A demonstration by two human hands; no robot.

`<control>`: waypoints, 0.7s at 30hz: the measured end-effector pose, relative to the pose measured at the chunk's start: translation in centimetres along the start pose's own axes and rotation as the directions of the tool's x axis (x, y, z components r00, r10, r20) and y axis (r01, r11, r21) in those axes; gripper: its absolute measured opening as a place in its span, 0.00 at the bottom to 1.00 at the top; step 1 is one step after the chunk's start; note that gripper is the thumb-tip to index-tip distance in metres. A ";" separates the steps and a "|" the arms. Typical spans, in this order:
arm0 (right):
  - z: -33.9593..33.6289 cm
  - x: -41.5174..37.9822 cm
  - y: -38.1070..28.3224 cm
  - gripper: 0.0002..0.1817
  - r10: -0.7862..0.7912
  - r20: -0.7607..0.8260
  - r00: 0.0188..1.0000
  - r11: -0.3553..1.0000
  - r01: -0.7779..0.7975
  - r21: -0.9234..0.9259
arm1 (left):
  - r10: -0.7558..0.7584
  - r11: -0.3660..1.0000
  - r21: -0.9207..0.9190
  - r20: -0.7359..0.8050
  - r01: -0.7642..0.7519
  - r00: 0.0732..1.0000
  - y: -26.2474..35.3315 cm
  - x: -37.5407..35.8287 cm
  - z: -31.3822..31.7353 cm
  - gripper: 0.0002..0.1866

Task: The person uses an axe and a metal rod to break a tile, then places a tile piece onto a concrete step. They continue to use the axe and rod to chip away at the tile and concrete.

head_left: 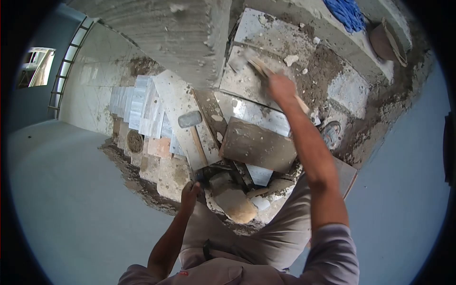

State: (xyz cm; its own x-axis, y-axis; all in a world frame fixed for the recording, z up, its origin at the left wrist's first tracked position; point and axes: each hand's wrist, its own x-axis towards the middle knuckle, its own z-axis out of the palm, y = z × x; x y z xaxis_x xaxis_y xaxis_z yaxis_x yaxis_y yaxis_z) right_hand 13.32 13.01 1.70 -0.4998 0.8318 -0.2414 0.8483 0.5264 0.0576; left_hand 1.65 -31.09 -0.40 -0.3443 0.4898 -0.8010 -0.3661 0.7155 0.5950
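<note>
Trowel (254,64) clenched in your right hand (281,88) works mortar on the tile (247,78) beyond the mallet (190,118); left hand (190,192) rests loosely curled, bedding unfinished.

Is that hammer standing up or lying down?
Lying down: the hammer rests flat on a tile, handle pointing toward the person, neither hand touching it.

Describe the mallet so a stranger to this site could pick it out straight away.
Start at the big grey concrete block at the top of the view and drop to the long pale tile leaning out below it. The mallet lies on that tile, ahead of the left hand. Its rounded grey head and straight wooden handle set it apart from the flat tiles and mortar-caked slabs around it.
</note>
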 end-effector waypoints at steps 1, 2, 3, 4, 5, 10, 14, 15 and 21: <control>0.7 0.3 0.1 0.19 -0.005 0.011 1.000 1.000 0.004 0.002 | 0.011 1.000 -0.012 0.009 -0.011 1.000 0.3 0.1 0.1 0.12; 1.3 0.7 0.1 0.19 -0.009 -0.002 1.000 1.000 0.009 0.023 | 0.050 0.998 -0.027 0.004 -0.050 0.999 0.4 0.0 0.1 0.12; 1.8 0.9 0.1 0.20 -0.017 -0.016 1.000 0.999 0.018 0.043 | 0.045 0.999 -0.028 -0.006 -0.045 0.999 0.5 -0.1 -0.1 0.12; 0.6 0.4 1.4 0.21 -0.001 0.084 0.996 0.999 -0.002 0.032 | 0.037 0.999 -0.038 -0.021 -0.038 0.999 0.4 -0.2 -0.2 0.12; 1.2 0.1 3.5 0.21 -0.006 0.015 1.000 1.000 0.006 0.022 | 0.025 0.998 -0.051 -0.035 -0.027 0.999 0.2 -0.5 -0.2 0.12; 3.4 -0.3 12.3 0.21 0.280 -0.031 0.959 0.960 -0.280 0.021 | -0.009 0.999 -0.040 -0.088 0.005 0.996 -2.5 -1.6 -1.1 0.12; 3.0 1.0 14.7 0.20 0.200 -0.119 0.973 0.979 -0.205 -0.025 | -0.058 0.982 -0.184 -0.087 0.041 0.995 -2.4 -2.6 -1.1 0.12; 3.2 1.6 15.2 0.19 0.242 -0.152 0.958 0.966 -0.253 -0.056 | -0.078 0.979 -0.194 -0.101 0.057 0.992 -2.3 -2.7 -1.1 0.12; 6.9 -0.6 6.9 0.20 -0.437 -0.415 0.798 0.899 0.403 -0.172 | -0.142 0.949 -0.300 -0.127 0.098 0.982 -3.5 -1.8 -0.7 0.10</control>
State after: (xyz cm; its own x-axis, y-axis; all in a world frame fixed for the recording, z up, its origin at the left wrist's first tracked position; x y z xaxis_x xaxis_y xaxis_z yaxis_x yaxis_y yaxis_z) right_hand 20.69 14.94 -4.40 -0.8423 0.5064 0.1846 0.5308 0.8388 0.1209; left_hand 2.91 -34.86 -0.99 -0.3959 0.3161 -0.8621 -0.6407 0.5774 0.5060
